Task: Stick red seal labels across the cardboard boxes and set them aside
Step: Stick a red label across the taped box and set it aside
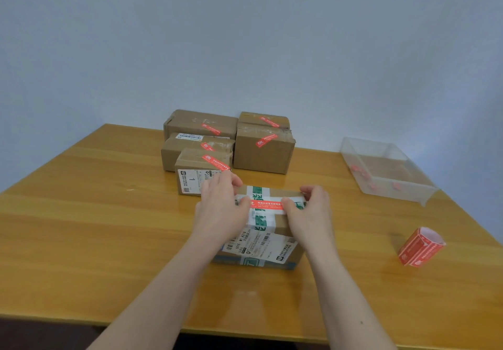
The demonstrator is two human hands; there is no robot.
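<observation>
A cardboard box with green-and-white tape and a shipping label sits in the middle of the table. A red seal label lies across its top. My left hand rests on the box's left side, its thumb on the label's left end. My right hand is on the right side, its thumb pressing the label's right end. Behind, several cardboard boxes stand grouped, each bearing a red seal label. A roll of red labels lies at the right.
A clear plastic tray with a few red scraps stands at the back right, near the table edge. The wooden table ends against a pale wall behind the boxes.
</observation>
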